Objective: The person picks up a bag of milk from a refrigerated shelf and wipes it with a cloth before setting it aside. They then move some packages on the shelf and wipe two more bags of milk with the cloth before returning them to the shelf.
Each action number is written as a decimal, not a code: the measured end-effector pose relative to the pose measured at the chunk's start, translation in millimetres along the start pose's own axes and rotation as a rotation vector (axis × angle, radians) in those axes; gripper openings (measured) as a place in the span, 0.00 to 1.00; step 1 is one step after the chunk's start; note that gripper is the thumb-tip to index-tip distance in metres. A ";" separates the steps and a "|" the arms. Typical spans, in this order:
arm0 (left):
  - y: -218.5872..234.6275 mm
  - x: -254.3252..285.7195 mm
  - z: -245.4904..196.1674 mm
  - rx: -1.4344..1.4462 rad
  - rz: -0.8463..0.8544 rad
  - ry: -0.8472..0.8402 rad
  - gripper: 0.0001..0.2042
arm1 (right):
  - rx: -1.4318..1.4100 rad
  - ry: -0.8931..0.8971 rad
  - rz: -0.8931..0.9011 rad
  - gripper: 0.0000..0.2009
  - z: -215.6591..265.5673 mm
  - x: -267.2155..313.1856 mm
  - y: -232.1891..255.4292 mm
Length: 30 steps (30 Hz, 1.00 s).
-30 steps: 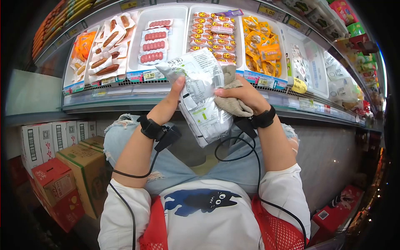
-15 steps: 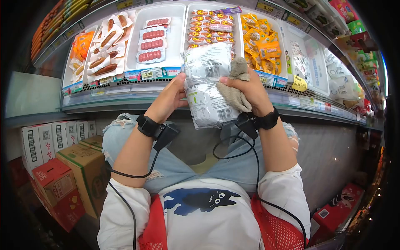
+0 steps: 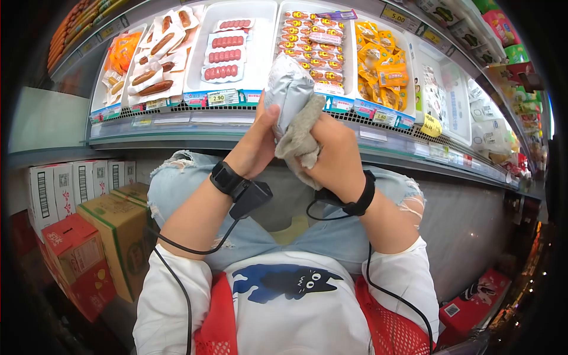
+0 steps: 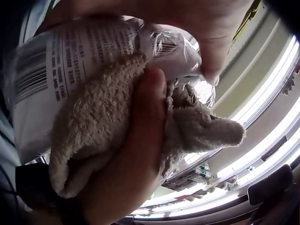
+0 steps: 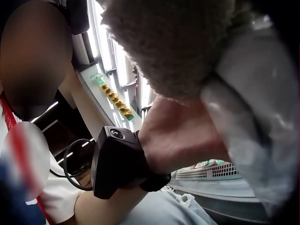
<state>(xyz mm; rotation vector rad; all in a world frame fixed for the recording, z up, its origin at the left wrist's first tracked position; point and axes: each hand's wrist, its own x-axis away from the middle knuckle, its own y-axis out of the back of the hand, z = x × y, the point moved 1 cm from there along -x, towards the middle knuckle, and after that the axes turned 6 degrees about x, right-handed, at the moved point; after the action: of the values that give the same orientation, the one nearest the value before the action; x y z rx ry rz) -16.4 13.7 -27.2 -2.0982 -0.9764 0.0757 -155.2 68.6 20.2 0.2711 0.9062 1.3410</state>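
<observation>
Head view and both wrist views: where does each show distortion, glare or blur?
Head: the shelf edge bows, corners fall black. Left wrist: white light bands glare; the packet shows highlights. Right wrist: the close terry cloth looks soft, the packet blurred.

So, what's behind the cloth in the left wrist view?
Printed white packaging with a barcode shows past the cloth; whatever is printed beneath the cloth is covered.

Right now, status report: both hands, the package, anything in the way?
Left hand gripping the printed plastic package. Right hand gripping the terry cloth, held against it. Cloth covers part of the package; sausage tray beyond.
</observation>
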 end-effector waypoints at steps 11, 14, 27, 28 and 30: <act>-1.6 0.7 -8.9 0.153 0.162 0.023 0.40 | 0.182 0.199 -0.128 0.23 -16.1 -11.9 7.2; -5.3 1.2 -3.3 0.127 0.189 0.008 0.39 | 0.221 0.276 -0.086 0.24 -16.2 -17.1 13.8; 17.5 0.6 -21.6 0.459 -0.037 -0.299 0.41 | -0.019 0.438 0.257 0.18 -4.4 -8.6 3.0; 19.2 -0.4 -25.5 0.455 -0.048 -0.331 0.41 | -0.028 0.428 0.246 0.18 -2.9 -8.0 4.0; 23.4 0.5 -34.3 0.446 -0.073 -0.398 0.41 | -0.050 0.408 0.227 0.18 -1.2 -7.5 7.7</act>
<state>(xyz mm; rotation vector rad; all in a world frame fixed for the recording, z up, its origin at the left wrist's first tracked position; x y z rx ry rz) 10.7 -16.8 -20.0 -1.6628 -1.1430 0.6347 -161.3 63.3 27.5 0.0607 1.2063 1.6620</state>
